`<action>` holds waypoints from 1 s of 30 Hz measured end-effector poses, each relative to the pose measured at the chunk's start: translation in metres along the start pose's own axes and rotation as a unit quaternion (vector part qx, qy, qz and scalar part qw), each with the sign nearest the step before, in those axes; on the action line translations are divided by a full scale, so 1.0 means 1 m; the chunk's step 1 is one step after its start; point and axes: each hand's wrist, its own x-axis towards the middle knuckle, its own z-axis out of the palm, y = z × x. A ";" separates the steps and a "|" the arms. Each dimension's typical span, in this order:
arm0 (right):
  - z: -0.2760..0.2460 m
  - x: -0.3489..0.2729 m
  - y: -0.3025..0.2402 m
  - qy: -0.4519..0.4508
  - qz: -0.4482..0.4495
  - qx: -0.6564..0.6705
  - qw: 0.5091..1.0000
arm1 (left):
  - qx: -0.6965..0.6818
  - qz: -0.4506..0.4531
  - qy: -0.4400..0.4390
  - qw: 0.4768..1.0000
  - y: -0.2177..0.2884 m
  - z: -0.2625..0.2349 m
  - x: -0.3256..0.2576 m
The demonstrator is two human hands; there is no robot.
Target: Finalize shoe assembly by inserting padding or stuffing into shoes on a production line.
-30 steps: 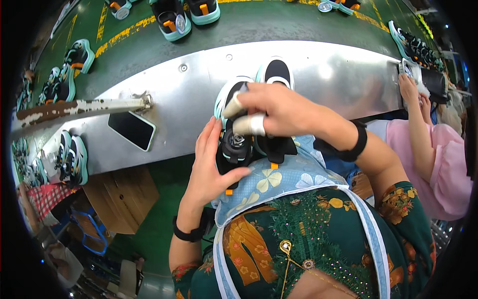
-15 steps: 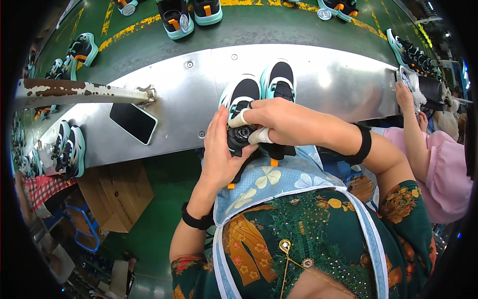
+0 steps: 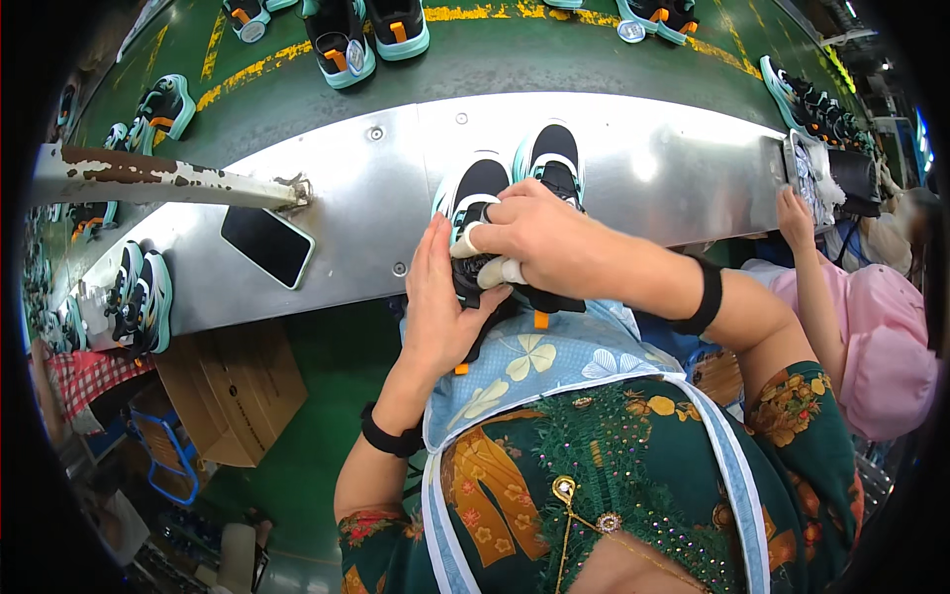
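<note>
Since the earlier frames, both hands have slid with the shoe toward the near edge of the worktop, and the pair of shoes behind them now shows more fully.

The left hand (image 3: 442, 302) is open, palm and straight fingers laid flat against the left side of a black shoe (image 3: 485, 282). The right hand (image 3: 529, 238) is curled over the top of that shoe from three o'clock, gripping it; two of its fingertips wear pale finger covers (image 3: 503, 270). The black shoe sits at the worktop's near edge, partly over the person's blue flowered apron (image 3: 534, 361), with small orange tabs (image 3: 540, 320) hanging beneath it. Each wrist carries a black band.

Just beyond the hands, at twelve o'clock, a pair of black and teal shoes (image 3: 520, 168) stands on the shiny metal worktop (image 3: 653, 158). At nine o'clock from the hands a black phone (image 3: 267, 246) lies flat on the metal, near the end of a rusty white bar (image 3: 168, 178). Past the worktop runs a dark green conveyor belt (image 3: 554, 59) with yellow markings, carrying more teal shoes (image 3: 366, 35). At three o'clock another person in a pink top (image 3: 881, 346) reaches a hand (image 3: 794, 213) to the worktop. Down at eight o'clock, a cardboard box (image 3: 233, 391) sits on the green floor.
</note>
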 end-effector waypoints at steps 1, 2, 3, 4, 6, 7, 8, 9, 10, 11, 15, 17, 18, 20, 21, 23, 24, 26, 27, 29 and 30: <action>0.006 -0.002 -0.001 0.028 -0.018 -0.007 0.999 | -0.019 -0.006 0.005 1.000 0.002 0.002 0.002; 0.010 -0.003 -0.005 0.064 -0.020 -0.036 0.997 | -0.036 -0.013 0.011 0.999 0.005 0.002 0.002; 0.014 -0.002 -0.008 0.066 -0.022 -0.036 0.997 | -0.035 -0.013 0.013 0.999 0.005 0.003 0.001; 0.019 -0.001 -0.011 0.087 -0.023 -0.069 0.994 | -0.028 -0.014 0.009 0.999 0.004 0.004 -0.002; 0.020 -0.001 -0.005 0.076 -0.011 -0.038 0.996 | -0.022 -0.014 0.003 1.000 0.007 0.005 -0.005; 0.011 -0.008 -0.001 0.077 -0.011 -0.038 0.996 | -0.019 -0.016 -0.005 1.000 0.012 0.002 -0.006; -0.009 -0.012 -0.004 0.029 0.003 0.023 0.999 | -0.016 -0.020 -0.010 1.000 0.017 -0.001 -0.009; -0.020 -0.018 -0.003 -0.018 0.017 0.084 0.996 | -0.014 -0.019 -0.009 1.000 0.021 -0.005 -0.013; -0.018 -0.024 -0.001 -0.022 0.014 0.040 0.999 | -0.022 -0.029 -0.025 0.999 0.024 -0.010 -0.019; -0.015 -0.024 -0.001 -0.019 0.014 0.037 0.999 | -0.030 -0.035 -0.042 0.998 0.027 -0.014 -0.023; 0.011 -0.020 -0.003 0.073 -0.043 -0.037 0.996 | -0.013 -0.043 0.022 0.999 0.022 0.010 -0.020; 0.018 -0.019 -0.007 0.115 -0.020 -0.084 0.990 | -0.006 -0.039 0.026 0.999 0.025 0.009 -0.018; 0.016 -0.018 -0.009 0.121 -0.022 -0.069 0.990 | -0.015 -0.047 0.021 0.999 0.027 0.008 -0.021; 0.003 -0.020 -0.005 0.086 -0.003 0.018 0.996 | 0.010 -0.015 0.047 0.999 0.030 0.003 -0.028; -0.011 -0.025 -0.006 0.056 0.012 0.100 0.993 | 0.042 0.032 0.093 0.994 0.043 -0.008 -0.036; -0.048 -0.047 0.000 0.080 0.047 0.117 0.989 | 0.076 0.100 0.039 0.991 0.051 -0.039 -0.046; -0.060 -0.059 0.009 0.025 0.075 0.138 0.987 | 0.088 0.113 -0.022 0.989 0.052 -0.048 -0.050; -0.080 -0.065 0.013 -0.066 0.144 0.216 0.963 | 0.092 0.172 -0.106 0.975 0.052 -0.049 -0.046; -0.086 -0.064 0.010 -0.105 0.179 0.277 0.938 | 0.127 0.199 -0.102 0.966 0.054 -0.042 -0.041; -0.083 -0.053 0.004 -0.073 0.131 0.270 0.951 | 0.167 0.172 -0.093 0.966 0.067 -0.035 -0.019; -0.090 -0.045 0.001 -0.092 0.164 0.274 0.943 | 0.171 0.178 -0.086 0.965 0.073 -0.035 -0.013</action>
